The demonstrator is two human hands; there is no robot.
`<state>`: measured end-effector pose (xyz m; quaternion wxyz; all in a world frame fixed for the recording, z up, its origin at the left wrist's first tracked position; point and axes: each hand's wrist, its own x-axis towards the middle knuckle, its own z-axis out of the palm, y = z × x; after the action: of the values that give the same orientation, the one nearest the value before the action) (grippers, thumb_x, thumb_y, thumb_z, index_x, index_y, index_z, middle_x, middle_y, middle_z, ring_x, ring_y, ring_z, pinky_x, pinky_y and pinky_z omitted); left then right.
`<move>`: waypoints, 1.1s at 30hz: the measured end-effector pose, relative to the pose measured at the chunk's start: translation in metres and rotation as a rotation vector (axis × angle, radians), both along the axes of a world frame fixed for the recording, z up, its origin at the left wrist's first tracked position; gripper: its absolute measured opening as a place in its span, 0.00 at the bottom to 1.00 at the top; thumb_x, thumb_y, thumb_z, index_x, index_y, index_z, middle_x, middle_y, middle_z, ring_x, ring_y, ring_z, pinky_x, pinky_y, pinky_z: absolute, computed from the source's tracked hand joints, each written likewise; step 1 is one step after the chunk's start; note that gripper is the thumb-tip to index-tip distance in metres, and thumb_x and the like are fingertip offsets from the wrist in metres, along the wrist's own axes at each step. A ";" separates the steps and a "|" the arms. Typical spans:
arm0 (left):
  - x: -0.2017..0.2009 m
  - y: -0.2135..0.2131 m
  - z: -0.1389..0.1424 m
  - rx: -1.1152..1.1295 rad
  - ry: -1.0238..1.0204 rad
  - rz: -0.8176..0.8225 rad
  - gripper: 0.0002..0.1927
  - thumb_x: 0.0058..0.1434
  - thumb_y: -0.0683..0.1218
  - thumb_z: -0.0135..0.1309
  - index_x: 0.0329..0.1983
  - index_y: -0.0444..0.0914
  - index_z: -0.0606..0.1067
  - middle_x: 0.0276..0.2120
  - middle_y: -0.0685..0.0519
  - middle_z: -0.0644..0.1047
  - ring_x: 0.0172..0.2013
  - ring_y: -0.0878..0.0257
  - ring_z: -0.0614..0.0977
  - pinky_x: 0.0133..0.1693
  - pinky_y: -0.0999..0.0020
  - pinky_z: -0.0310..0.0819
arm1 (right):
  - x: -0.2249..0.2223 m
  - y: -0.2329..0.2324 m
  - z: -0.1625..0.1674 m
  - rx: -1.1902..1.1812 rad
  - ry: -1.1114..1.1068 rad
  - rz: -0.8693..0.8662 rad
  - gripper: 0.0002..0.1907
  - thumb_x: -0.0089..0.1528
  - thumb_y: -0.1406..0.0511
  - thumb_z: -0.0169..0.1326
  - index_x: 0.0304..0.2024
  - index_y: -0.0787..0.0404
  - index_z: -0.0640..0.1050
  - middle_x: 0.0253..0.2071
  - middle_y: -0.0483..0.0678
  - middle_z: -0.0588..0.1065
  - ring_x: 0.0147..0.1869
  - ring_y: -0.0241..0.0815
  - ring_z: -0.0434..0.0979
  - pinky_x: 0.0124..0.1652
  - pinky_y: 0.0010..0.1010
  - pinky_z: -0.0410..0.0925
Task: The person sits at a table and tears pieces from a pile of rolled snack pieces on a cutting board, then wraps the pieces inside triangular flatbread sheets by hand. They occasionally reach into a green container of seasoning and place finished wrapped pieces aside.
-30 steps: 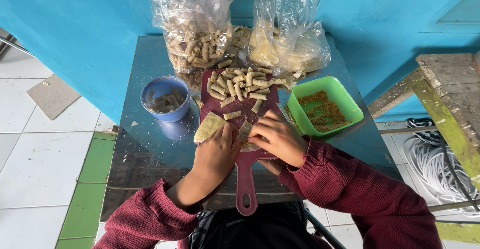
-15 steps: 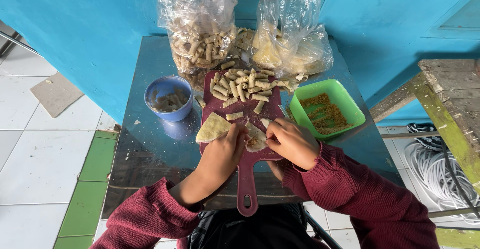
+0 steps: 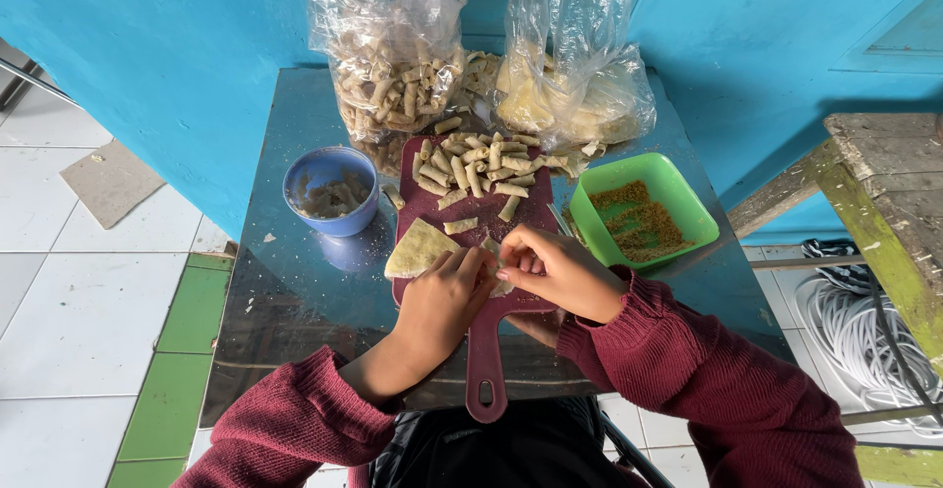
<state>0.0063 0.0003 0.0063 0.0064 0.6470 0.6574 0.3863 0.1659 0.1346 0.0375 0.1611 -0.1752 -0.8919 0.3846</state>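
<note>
Both hands rolling a thin wrapper on the dark red cutting board point(image 3: 471, 218).
Left to right: blue bowl point(image 3: 331, 190) on the metal table point(image 3: 285, 297); pale wrapper sheet point(image 3: 420, 249) on the board's left edge; left hand point(image 3: 444, 297) with fingers curled narrow onto the small wrapper piece point(image 3: 494, 252); right hand point(image 3: 550, 267) pinching it; green tray point(image 3: 643, 211). Best kept tight, with even pressure from both thumbs.

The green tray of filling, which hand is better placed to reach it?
Probably the right hand: it lies just beside the green tray, while the left hand rests on the pale wrapper, farther away.
</note>
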 end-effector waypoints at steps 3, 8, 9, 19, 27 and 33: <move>0.000 -0.001 0.001 -0.019 -0.043 0.003 0.16 0.60 0.48 0.60 0.47 0.38 0.71 0.33 0.52 0.77 0.37 0.53 0.82 0.33 0.58 0.78 | 0.001 -0.004 0.001 0.104 0.021 0.013 0.08 0.62 0.69 0.59 0.44 0.62 0.76 0.36 0.47 0.78 0.39 0.41 0.79 0.38 0.30 0.72; 0.000 -0.002 0.004 -0.017 0.002 0.023 0.15 0.60 0.49 0.61 0.45 0.38 0.72 0.33 0.51 0.77 0.36 0.53 0.82 0.33 0.59 0.78 | 0.005 -0.002 0.000 0.426 0.036 0.111 0.07 0.59 0.73 0.56 0.40 0.62 0.80 0.38 0.48 0.78 0.46 0.47 0.78 0.44 0.36 0.71; -0.002 -0.003 0.005 0.030 0.027 0.010 0.13 0.60 0.48 0.61 0.42 0.38 0.73 0.33 0.51 0.77 0.37 0.54 0.82 0.34 0.60 0.78 | 0.005 -0.002 -0.001 0.467 0.046 0.125 0.08 0.59 0.73 0.56 0.40 0.61 0.80 0.39 0.47 0.78 0.46 0.47 0.77 0.46 0.37 0.71; -0.023 -0.011 0.003 0.154 0.363 -0.201 0.14 0.57 0.46 0.61 0.44 0.37 0.76 0.36 0.53 0.77 0.39 0.59 0.81 0.33 0.66 0.79 | 0.011 0.000 0.000 0.646 0.123 0.295 0.14 0.58 0.63 0.62 0.45 0.63 0.80 0.44 0.48 0.75 0.52 0.47 0.74 0.53 0.39 0.68; -0.022 -0.003 -0.002 0.129 0.412 -0.151 0.10 0.58 0.44 0.59 0.42 0.38 0.76 0.34 0.54 0.76 0.38 0.60 0.81 0.34 0.66 0.78 | 0.007 0.003 0.001 0.836 0.134 0.361 0.10 0.58 0.65 0.59 0.39 0.62 0.78 0.44 0.46 0.75 0.53 0.49 0.72 0.53 0.39 0.67; -0.022 -0.008 0.008 0.115 0.193 -0.172 0.10 0.62 0.48 0.60 0.40 0.37 0.77 0.33 0.53 0.77 0.35 0.56 0.81 0.30 0.61 0.77 | 0.001 0.000 -0.010 0.432 0.117 0.118 0.03 0.61 0.69 0.59 0.38 0.61 0.80 0.38 0.45 0.75 0.48 0.45 0.72 0.48 0.34 0.67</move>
<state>-0.0158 -0.0080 0.0141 -0.0608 0.7345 0.5737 0.3574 0.1667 0.1346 0.0279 0.2234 -0.0616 -0.9513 0.2031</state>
